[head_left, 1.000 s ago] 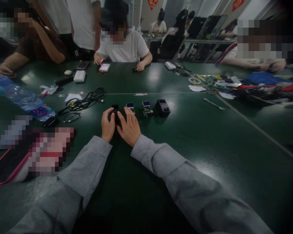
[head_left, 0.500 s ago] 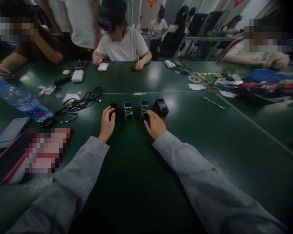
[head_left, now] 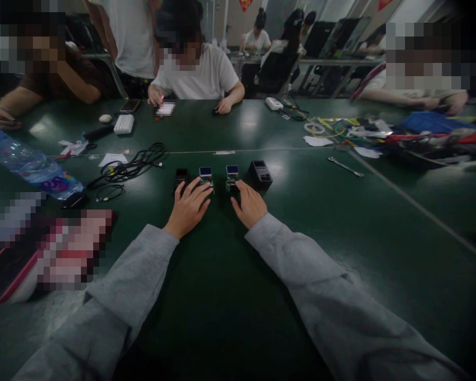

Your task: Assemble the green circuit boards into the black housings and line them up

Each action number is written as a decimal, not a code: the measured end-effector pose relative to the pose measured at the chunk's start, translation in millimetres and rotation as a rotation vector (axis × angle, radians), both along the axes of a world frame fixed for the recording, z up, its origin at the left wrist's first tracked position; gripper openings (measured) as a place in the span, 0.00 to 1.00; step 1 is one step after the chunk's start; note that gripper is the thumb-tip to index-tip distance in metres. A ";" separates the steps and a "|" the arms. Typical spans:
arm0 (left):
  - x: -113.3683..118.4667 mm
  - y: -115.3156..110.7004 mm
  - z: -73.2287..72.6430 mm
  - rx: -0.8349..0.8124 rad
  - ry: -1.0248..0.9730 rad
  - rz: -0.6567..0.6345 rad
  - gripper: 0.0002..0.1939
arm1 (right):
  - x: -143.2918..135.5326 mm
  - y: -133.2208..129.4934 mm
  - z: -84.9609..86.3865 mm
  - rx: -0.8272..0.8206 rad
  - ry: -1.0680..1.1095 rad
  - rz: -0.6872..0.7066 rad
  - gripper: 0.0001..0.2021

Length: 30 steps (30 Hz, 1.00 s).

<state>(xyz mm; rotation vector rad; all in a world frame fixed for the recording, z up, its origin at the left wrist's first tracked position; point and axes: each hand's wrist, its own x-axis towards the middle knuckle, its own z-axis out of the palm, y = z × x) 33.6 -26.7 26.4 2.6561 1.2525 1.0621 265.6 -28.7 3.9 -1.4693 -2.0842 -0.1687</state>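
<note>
Two small circuit boards with little screens stand side by side on the green table. My left hand point(head_left: 188, 208) is open, its fingers spread over the lower part of the left circuit board point(head_left: 206, 172) and beside a black case point(head_left: 181, 174). The right circuit board point(head_left: 232, 170) is at the fingertips of my right hand point(head_left: 251, 204), which lies open with thumb and forefinger apart. Whether the fingertips press on the boards I cannot tell. A second black case point(head_left: 261, 174), with cut-outs in its face, sits just beyond my right hand.
On the left lie a coiled black cable point(head_left: 137, 163), a plastic bottle point(head_left: 35, 161) and a red-edged pouch point(head_left: 19, 259). A wrench point(head_left: 345, 166) and a heap of wires point(head_left: 353, 128) are on the right. Across the table point(head_left: 325, 233) sit other people.
My left hand has moved right from the left black case to the left circuit board, its fingers spreading. My right hand has shifted only slightly at the right board.
</note>
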 end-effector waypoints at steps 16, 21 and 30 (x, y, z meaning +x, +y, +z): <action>-5.0 0.4 -2.6 -0.013 -0.056 0.114 0.21 | 20.8 7.9 11.1 0.134 0.015 -0.125 0.21; -14.3 10.9 -11.0 -0.050 -0.230 0.278 0.20 | 49.6 24.9 0.7 0.026 0.044 -0.293 0.29; -20.1 17.3 -18.1 -0.105 -0.290 0.226 0.19 | 46.7 24.7 -4.6 -0.041 0.024 -0.248 0.24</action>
